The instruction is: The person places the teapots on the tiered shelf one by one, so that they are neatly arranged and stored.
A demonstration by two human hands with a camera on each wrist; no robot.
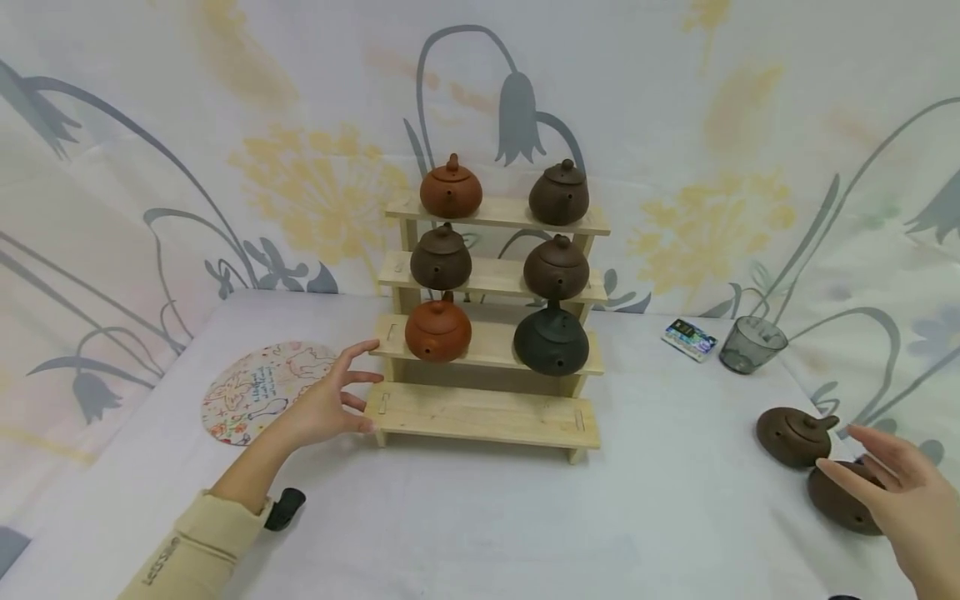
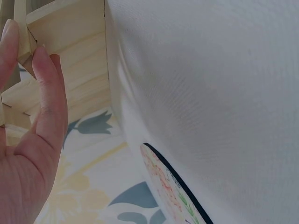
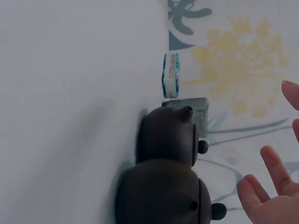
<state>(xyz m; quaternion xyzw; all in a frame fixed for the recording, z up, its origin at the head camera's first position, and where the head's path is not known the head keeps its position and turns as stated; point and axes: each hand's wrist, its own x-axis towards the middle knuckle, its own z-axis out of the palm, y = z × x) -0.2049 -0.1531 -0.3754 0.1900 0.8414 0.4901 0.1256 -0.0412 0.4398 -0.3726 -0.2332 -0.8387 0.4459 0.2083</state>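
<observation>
My left hand (image 1: pixel 327 407) is at the left end of a stepped wooden stand (image 1: pixel 480 417). In the left wrist view, its thumb and a finger pinch the corner of a plank (image 2: pixel 26 39). Far to the right, my right hand (image 1: pixel 903 492) hovers over a dark brown teapot (image 1: pixel 838 498) with fingers spread, holding nothing. The right wrist view shows those fingers (image 3: pixel 275 172) apart from that teapot's lid. Just behind it sits another brown teapot (image 1: pixel 793 437), its spout and lid knob visible.
Several teapots stand on the upper three steps, including a reddish one (image 1: pixel 438 332) and a black one (image 1: pixel 551 340). A grey glass (image 1: pixel 752 344) and a small card box (image 1: pixel 690 339) lie at the back right. A round patterned mat (image 1: pixel 255 392) is at left.
</observation>
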